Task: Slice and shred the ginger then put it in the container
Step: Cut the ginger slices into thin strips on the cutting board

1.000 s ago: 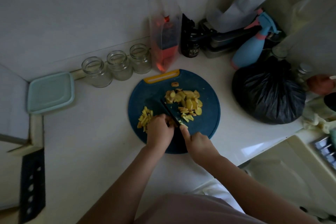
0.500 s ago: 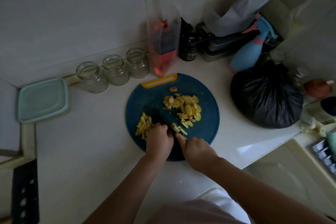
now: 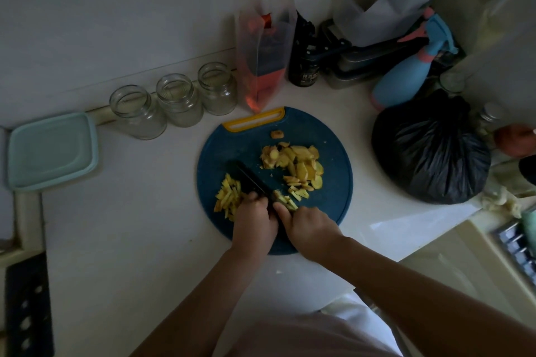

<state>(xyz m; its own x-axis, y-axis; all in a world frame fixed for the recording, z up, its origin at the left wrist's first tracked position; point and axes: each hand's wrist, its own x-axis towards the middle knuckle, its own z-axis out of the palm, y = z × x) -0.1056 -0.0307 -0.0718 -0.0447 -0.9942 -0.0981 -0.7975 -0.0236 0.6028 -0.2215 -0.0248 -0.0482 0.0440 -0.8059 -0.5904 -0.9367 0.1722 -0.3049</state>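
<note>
A round blue cutting board (image 3: 327,206) lies on the white counter. A heap of yellow ginger slices (image 3: 295,164) sits on its right half. A small pile of ginger strips (image 3: 227,197) lies at its left. My left hand (image 3: 255,220) grips the handle of a black knife (image 3: 246,178), whose blade points up and left between the two piles. Just to the right, my right hand (image 3: 311,229) holds a small stack of ginger slices (image 3: 285,200) against the board beside the blade. A teal lidded container (image 3: 52,151) stands at the far left.
Three empty glass jars (image 3: 177,100) line the wall behind the board. An orange-tinted pouch (image 3: 262,66), a dark bottle (image 3: 304,66) and a blue spray bottle (image 3: 406,78) stand at the back. A full black bag (image 3: 429,148) sits right of the board. The counter edge drops off at the lower right.
Both hands have stayed at the board's near edge. The knife blade has shifted slightly left and more cut strips lie beside my right hand's fingers.
</note>
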